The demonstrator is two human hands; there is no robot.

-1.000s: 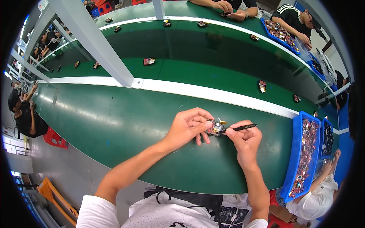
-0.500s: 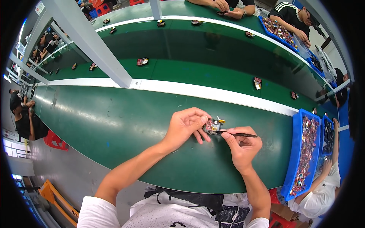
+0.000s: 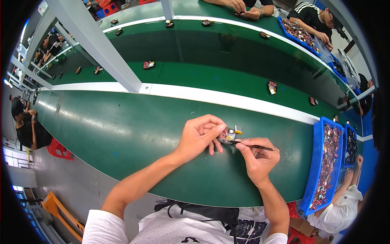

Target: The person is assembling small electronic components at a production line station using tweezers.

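Head view: I see the left hand (image 3: 199,137) pinching a small open device (image 3: 229,136) over the green bench (image 3: 150,122), hiding its left edge. The right hand (image 3: 256,157) grips a slim dark tool (image 3: 262,147) whose tip I cannot make out.

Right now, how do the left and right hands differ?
Load: the left hand holds a small device; the right hand holds a thin black tool.
Fingers: some of the left hand's extend below the device; the right hand's curl around the tool.
Shared: both are bare, above the green table.
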